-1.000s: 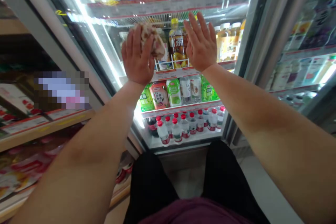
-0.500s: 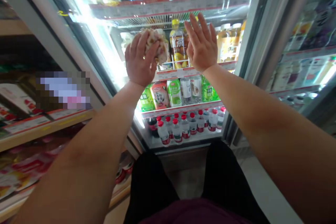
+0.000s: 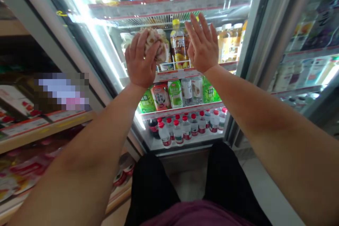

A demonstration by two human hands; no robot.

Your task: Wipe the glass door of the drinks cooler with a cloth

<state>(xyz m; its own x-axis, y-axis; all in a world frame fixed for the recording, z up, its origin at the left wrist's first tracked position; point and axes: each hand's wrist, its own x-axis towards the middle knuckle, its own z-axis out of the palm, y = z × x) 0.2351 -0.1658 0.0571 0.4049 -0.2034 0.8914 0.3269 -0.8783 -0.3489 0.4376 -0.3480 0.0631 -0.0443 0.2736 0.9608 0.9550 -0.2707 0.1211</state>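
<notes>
A crumpled, pale patterned cloth [image 3: 159,52] is bunched under my left hand [image 3: 140,58], whose fingers curl round it. Both seem to be against the glass door of a lit drinks fridge. To the right, my right hand [image 3: 203,46] is raised with its palm toward the glass and its fingers stretched out, holding nothing. Behind the glass, between my hands, stands a tea bottle [image 3: 179,47] with a yellow cap. Part of the cloth is hidden by my left fingers.
Lower fridge shelves hold green and red drink cartons [image 3: 161,97] and red-capped water bottles [image 3: 178,134]. A metal door frame [image 3: 278,31] runs down the right, beside another fridge. Left of me stands a wooden shelf [image 3: 47,127] with packaged goods.
My left hand and the cloth have shifted very slightly left, the cloth looking more bunched. My right hand stays in nearly the same place.
</notes>
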